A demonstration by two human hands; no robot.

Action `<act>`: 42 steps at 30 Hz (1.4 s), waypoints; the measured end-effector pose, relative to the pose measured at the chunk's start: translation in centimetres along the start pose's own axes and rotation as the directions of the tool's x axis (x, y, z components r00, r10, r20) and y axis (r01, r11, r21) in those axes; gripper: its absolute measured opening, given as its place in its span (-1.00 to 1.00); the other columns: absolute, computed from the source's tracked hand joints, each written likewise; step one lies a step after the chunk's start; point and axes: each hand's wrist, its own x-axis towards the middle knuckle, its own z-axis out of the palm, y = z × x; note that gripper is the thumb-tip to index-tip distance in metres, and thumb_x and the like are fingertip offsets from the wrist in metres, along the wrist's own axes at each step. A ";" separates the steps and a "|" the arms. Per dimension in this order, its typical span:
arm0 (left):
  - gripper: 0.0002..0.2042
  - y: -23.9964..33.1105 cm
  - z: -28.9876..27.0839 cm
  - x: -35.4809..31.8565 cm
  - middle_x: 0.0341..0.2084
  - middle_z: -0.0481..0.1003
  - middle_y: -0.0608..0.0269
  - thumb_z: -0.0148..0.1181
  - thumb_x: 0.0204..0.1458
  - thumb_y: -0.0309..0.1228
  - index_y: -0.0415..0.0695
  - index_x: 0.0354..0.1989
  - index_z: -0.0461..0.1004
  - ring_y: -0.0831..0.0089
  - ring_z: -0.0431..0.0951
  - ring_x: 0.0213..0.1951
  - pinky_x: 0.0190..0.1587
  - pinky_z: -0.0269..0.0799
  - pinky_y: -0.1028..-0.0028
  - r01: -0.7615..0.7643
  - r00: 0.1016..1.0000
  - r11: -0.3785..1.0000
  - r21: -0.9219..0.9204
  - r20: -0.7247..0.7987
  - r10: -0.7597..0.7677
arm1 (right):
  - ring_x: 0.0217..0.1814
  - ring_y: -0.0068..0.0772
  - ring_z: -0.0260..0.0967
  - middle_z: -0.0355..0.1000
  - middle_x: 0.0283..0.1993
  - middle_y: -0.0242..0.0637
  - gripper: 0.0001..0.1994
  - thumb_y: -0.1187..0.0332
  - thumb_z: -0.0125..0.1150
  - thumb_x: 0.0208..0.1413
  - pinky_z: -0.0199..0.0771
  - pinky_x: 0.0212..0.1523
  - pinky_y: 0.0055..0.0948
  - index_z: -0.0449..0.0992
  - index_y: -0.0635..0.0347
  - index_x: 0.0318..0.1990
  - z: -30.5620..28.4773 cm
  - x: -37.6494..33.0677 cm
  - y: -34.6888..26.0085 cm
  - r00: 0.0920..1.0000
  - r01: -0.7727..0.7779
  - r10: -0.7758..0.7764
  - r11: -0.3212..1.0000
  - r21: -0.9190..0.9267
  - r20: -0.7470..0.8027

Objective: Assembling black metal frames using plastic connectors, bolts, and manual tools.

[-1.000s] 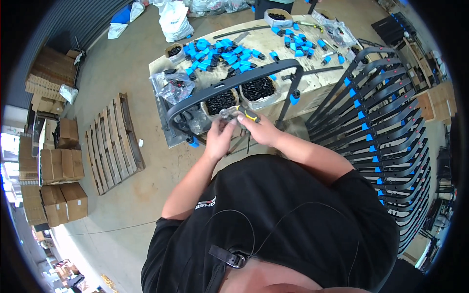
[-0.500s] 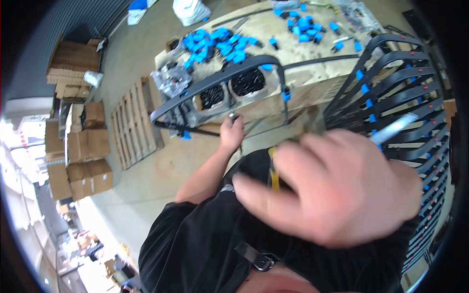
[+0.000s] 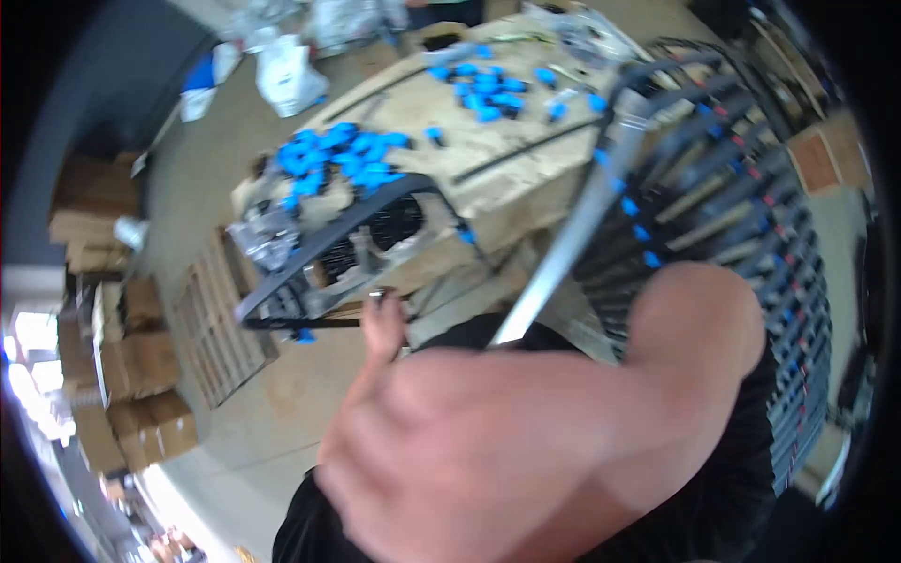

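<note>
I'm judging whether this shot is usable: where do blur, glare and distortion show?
Head view: the right hand is blurred; black frames smeared too; glare whites out part of the left edge; table edges bow; corners go dark.

Before the person stood the table [image 3: 389, 114]. On it lay plastic pieces in two heaps: the left heap [image 3: 343, 158] nearer, the right heap [image 3: 486, 91] farther. At its near side, toward left, was a single frame [image 3: 343, 225]. Many frames [image 3: 732, 192] stood in row at right. A pallet [image 3: 222, 324] lay at left; cardboard boxes [image 3: 150, 394] were farther left. Bags [image 3: 288, 80] lay behind.
</note>
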 end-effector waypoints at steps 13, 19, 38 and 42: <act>-0.85 -3.5 -1.6 0.2 -0.56 0.46 0.35 0.05 0.25 -0.40 -0.22 -0.22 0.49 0.58 0.42 -0.55 -0.48 0.35 0.47 0.241 0.948 0.919 -0.311 -0.125 -0.291 | -0.37 -0.46 0.30 0.34 -0.44 -0.45 -0.85 0.30 0.26 -0.14 0.35 -0.32 -0.48 0.42 0.12 -0.54 1.2 2.7 3.2 0.967 0.210 -0.237 0.949 -0.236 -0.093; -0.74 -3.6 -0.3 3.2 -0.48 0.56 0.05 0.11 0.23 -0.27 -0.27 -0.19 0.49 0.23 0.58 -0.39 -0.25 0.47 0.24 0.199 0.979 0.975 0.102 -0.074 -0.192 | -0.40 -0.45 0.28 0.33 -0.44 -0.43 -0.84 0.26 0.18 -0.27 0.29 -0.43 -0.45 0.47 0.13 -0.53 2.9 3.1 3.7 0.883 0.095 -0.046 0.992 0.080 -0.467; -0.69 0.7 -0.7 5.7 -0.32 0.56 -0.03 0.04 0.25 -0.37 -0.34 0.05 0.38 0.22 0.62 -0.30 -0.27 0.49 0.30 0.249 0.913 0.900 0.357 0.222 -0.341 | -0.24 -0.19 0.52 0.52 -0.30 -0.10 -0.59 0.17 0.30 0.18 0.48 -0.16 -0.22 0.45 0.33 0.00 19.5 -12.1 21.0 0.449 -0.740 0.894 0.369 0.562 0.003; -0.68 5.1 2.6 7.3 -0.17 0.53 -0.01 0.02 0.30 -0.41 -0.38 0.13 0.32 0.33 0.64 -0.28 -0.43 0.54 0.37 0.472 0.835 0.878 -0.076 0.360 -0.417 | -0.37 -0.53 0.35 0.45 -0.39 -0.40 -0.73 0.25 0.31 0.21 0.37 -0.31 -0.43 0.52 0.27 -0.12 28.7 -15.8 28.1 0.113 -0.508 0.991 0.113 0.854 -0.064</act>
